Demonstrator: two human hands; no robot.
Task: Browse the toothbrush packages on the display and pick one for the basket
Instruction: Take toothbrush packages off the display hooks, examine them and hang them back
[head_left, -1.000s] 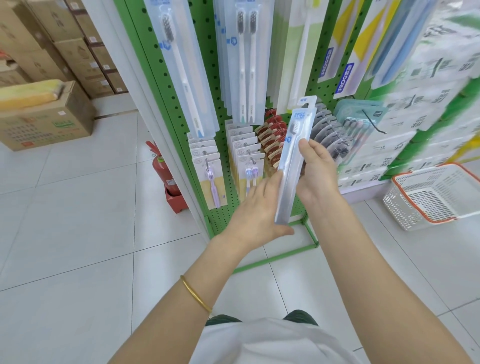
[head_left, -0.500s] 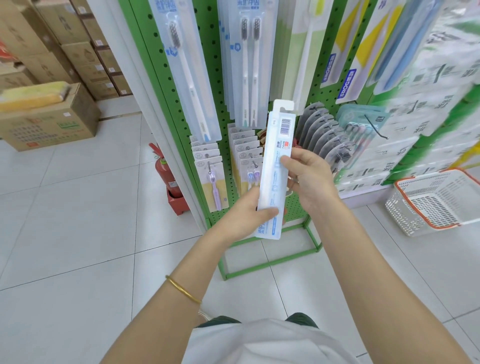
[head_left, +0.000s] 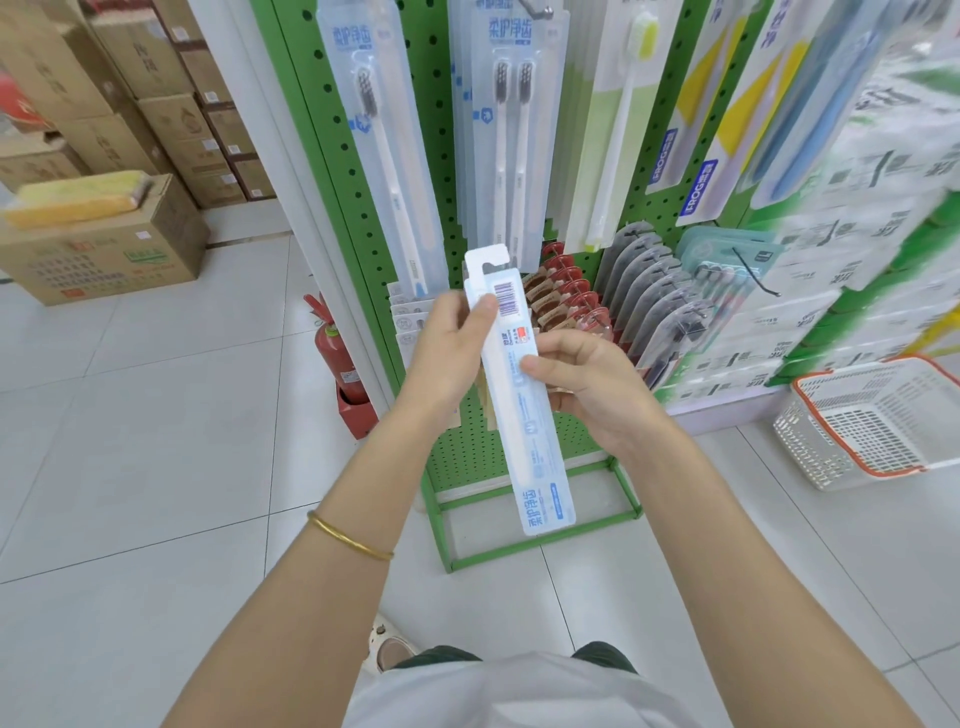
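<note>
nearest, at bottom edge: white shirt, two bare forearms reaching forward, gold bangle on left wrist. holding one toothbrush package up in front of the chest with both hands. left hand gripping the upper part from the left, thumb pressed on the facing side just beside the barcode, other fingers curled behind. right hand pinching the middle from the right edge, thumb on front, fingers tucked behind. barcode side toward the camera, hang tab up, long axis near vertical, bottom end tilted slightly right and hanging free below both hands. off the hook, touching nothing but the hands.

just behind: green pegboard display with more hanging toothbrush packs, rows of smaller packs lower down.

basket on the floor to the right, low by the shelf base, well apart from the package. looks empty, hard to confirm. right hand clearly the nearer one.

judged step: reading the pack, not yet dropped in. likely next: let go with left, carry with right, swing right and down, lay the long axis flat along the basket. risk: thin slick pack slipping from a one-hand pinch.

far left: red fire extinguisher by the display post, stacked cardboard boxes.
</note>
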